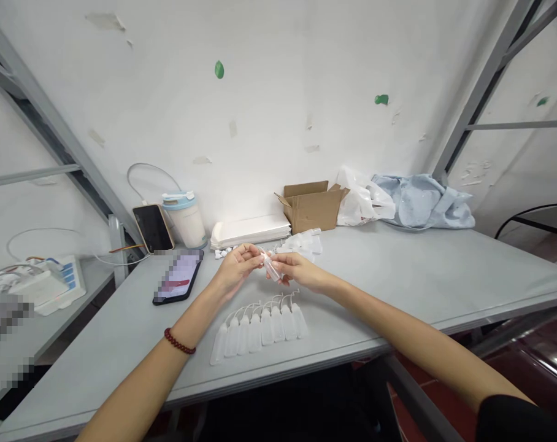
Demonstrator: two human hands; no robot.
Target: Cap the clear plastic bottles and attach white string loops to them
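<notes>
Between my hands, above the table, is a small translucent plastic squeeze bottle (272,270), tilted. My right hand (301,271) has its fingers closed around the bottle's body. With thumb and fingertips pinched together, my left hand (236,269) grips the top end of the bottle; the exact part is too small to make out. Nearer the table's front edge lies a row of several similar bottles (255,334), side by side, with thin curved tubes at their tops. Behind my hands is a loose pile of clear bottles (310,242), and small white caps (224,252) lie beyond my left hand.
On the grey table (389,270) stand an open cardboard box (318,212), a stack of white sheets (251,229) and a lidded cup (189,224). A propped phone (153,227) and a flat phone (180,276) are left. A white plastic bag (364,199) and light-blue cloth (419,199) lie back right.
</notes>
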